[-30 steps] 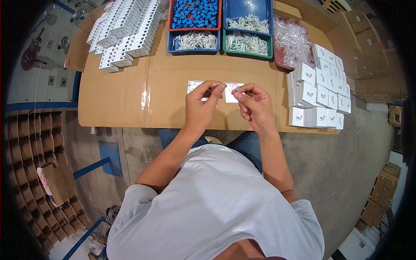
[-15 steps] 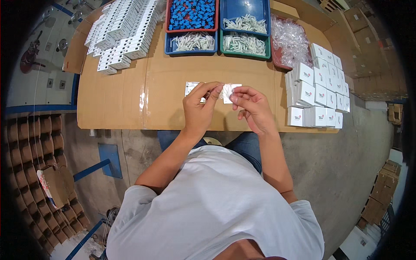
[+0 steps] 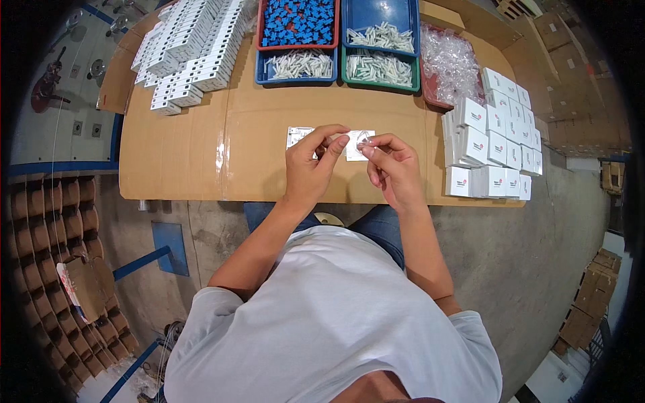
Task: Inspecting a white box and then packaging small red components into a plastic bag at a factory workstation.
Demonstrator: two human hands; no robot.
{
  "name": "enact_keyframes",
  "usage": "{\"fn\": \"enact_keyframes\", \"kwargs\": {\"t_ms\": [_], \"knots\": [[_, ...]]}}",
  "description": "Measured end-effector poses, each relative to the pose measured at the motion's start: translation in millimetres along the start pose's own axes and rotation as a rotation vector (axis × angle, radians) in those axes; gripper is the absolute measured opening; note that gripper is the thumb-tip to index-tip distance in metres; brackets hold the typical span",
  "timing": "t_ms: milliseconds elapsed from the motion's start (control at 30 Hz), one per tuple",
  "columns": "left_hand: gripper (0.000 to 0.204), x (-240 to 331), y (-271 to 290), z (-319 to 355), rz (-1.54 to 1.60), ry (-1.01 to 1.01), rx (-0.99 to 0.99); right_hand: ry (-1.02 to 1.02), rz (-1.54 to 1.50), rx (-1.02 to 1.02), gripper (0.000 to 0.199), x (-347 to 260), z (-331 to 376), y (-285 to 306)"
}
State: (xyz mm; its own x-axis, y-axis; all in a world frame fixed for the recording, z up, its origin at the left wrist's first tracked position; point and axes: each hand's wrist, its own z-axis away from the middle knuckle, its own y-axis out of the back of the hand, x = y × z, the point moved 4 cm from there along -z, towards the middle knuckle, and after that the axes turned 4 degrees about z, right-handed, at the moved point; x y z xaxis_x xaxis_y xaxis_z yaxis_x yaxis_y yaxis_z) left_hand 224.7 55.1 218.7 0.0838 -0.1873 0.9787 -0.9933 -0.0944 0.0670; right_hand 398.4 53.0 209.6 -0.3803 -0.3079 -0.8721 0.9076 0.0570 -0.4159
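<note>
Over the cardboard-covered table my two hands are close together. The thumb and fingertips of my right hand (image 3: pixel 396 168) pinch a small clear plastic piece (image 3: pixel 363 142), whose exact kind is too small to tell. A flat white square item (image 3: pixel 354 155) lies behind and under it on the table. My left hand (image 3: pixel 310 161) has its thumb and index finger drawn together, pointing toward that square; whatever they hold, if anything, is too small to make out. Partly covered by the left hand is a white item with dark markings (image 3: pixel 293 136).
White boxes are stacked at the back left (image 3: pixel 195 57) and at the right (image 3: pixel 497 144). Along the back stand a red tray of blue pieces (image 3: pixel 299 48), blue trays (image 3: pixel 295 83) (image 3: pixel 381 51) and a green tray (image 3: pixel 383 86) of white tubes, and a red tray of clear plastic pieces (image 3: pixel 430 91).
The clear plastic piece has shifted from between both hands toward my right hand's fingertips. My left fingertips have moved slightly, and more of the white square shows.
</note>
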Motion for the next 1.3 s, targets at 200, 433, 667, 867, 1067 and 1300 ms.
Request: {"fn": "enact_keyframes", "kwargs": {"t_ms": [200, 433, 667, 867, 1067, 1300], "knots": [[0.017, 3, 0, 1, -0.009, 0.018, -0.011, 0.074, 0.067, 0.020, 0.011, -4, 5, -7], [0.016, 0, 3, 0, -0.076, -0.034, 0.002, 0.150, 0.284, 0.095, 0.010, -2, 3, -5], [0.013, -7, 0, 2, -0.042, -0.118, 0.087, 0.099, 0.337, 0.088, 0.016, 2, 1, 0], [0.014, -7, 1, 3, -0.093, -0.037, -0.007, -0.048, 0.215, -0.040, 0.017, 10, -3, 8], [0.013, -3, 3, 0, -0.110, -0.048, -0.040, -0.086, 0.148, -0.064, 0.019, 9, -4, 12], [0.016, -9, 3, -1, -0.047, 0.004, -0.034, -0.062, 0.149, -0.131, 0.021, 7, -2, 12]]}}
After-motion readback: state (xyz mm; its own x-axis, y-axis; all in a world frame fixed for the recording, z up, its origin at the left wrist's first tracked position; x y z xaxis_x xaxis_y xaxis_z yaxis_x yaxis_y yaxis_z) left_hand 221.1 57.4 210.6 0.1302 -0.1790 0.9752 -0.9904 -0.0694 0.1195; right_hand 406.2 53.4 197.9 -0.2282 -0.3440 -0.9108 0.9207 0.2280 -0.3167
